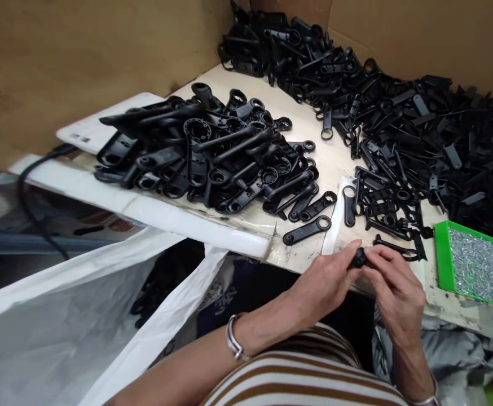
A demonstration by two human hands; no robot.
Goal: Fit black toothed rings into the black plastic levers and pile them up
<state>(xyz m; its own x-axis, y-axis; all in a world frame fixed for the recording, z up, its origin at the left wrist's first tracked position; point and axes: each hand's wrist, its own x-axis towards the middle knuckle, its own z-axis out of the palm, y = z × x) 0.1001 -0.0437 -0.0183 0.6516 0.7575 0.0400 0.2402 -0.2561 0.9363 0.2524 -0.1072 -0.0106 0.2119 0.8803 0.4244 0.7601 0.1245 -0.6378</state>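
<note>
Just off the table's front edge, my left hand (pixel 330 282) and my right hand (pixel 394 282) meet around a small black plastic part (pixel 359 258). Both pinch it between closed fingers, which hide most of its shape. Right beyond them lie several loose black plastic parts (pixel 382 206), among them a flat arm with a ring at one end (pixel 350 206). A similar ring-ended arm (pixel 308 230) rests near the edge, left of my hands.
A green tray (pixel 444 256) of small metal pins or screws (pixel 483 268) stands at the right. Black parts form a heap (pixel 212 152) at left and a larger pile (pixel 399 113) along the cardboard wall (pixel 424 39). A white sack (pixel 60 321) hangs open below the foam-covered edge (pixel 179 217).
</note>
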